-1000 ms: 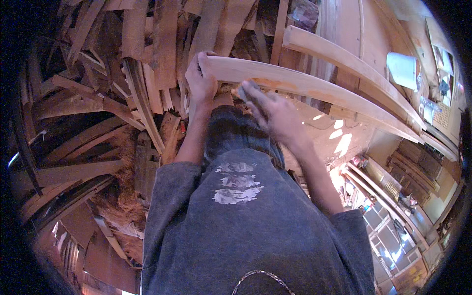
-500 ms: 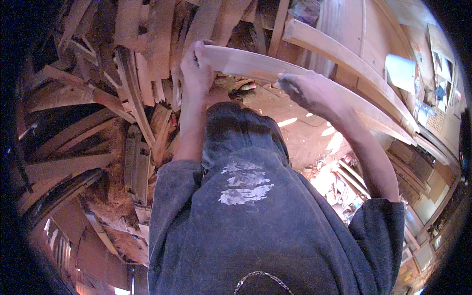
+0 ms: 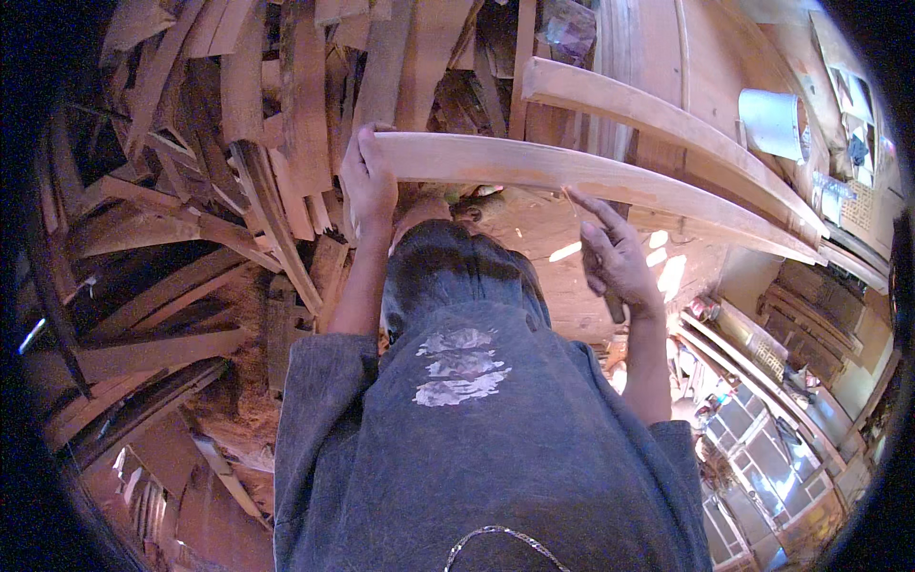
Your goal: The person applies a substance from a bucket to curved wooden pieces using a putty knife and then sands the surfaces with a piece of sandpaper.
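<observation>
A long pale wooden board (image 3: 477, 158) with faint orange patches crosses in front of me. My left hand (image 3: 372, 179) is closed round its left end. My right hand (image 3: 615, 248) is below the board's middle, its index finger extended toward an orange-marked spot at the lower edge. The other fingers curl round a small dark object (image 3: 615, 307), perhaps a block or pad, partly hidden by the hand. My dark shirt and trousers are below the board.
Stacked timber offcuts (image 3: 243, 95) crowd the left and back. Another rail (image 3: 648, 110) runs behind the board, with a white bucket (image 3: 767, 124) at the upper right. Wood shavings (image 3: 238, 429) lie at the left, and window-like frames (image 3: 772, 458) stand at the lower right.
My right hand has left the board's face and dropped lower, index finger now extended and the small object hanging below. My left hand and the board appear lower than half a second ago.
</observation>
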### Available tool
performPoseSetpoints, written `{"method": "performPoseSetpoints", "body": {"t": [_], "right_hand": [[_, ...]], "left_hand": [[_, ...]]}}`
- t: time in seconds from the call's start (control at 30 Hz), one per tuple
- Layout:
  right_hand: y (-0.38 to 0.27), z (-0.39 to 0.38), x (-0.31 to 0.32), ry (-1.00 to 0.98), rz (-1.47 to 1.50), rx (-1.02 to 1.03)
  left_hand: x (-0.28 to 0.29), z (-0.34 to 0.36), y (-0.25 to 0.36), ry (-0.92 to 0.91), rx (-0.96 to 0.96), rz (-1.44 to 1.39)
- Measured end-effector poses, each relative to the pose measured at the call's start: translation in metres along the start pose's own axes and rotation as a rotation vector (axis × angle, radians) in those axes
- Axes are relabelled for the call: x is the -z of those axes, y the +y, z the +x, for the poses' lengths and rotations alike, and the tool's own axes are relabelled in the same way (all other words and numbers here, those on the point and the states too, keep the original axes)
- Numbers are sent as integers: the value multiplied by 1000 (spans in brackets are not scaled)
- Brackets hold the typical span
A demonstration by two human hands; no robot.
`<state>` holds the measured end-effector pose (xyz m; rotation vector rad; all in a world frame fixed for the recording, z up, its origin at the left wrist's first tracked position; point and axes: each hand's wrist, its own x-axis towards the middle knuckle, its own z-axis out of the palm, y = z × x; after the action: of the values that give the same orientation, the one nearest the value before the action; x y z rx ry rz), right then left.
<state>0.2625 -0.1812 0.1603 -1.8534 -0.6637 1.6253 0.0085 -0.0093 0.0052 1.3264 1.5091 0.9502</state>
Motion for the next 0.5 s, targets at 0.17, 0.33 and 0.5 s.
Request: {"method": "performPoseSetpoints", "body": {"t": [0.17, 0.33, 0.5], "right_hand": [[37, -7, -31, -100, 719, -3], [67, -3, -41, -47, 832, 36], [81, -1, -33, 8, 815, 130]], "left_hand": [[7, 2, 4, -31, 6, 12], [17, 6, 10, -110, 7, 82], [28, -21, 52, -128, -323, 456]]}}
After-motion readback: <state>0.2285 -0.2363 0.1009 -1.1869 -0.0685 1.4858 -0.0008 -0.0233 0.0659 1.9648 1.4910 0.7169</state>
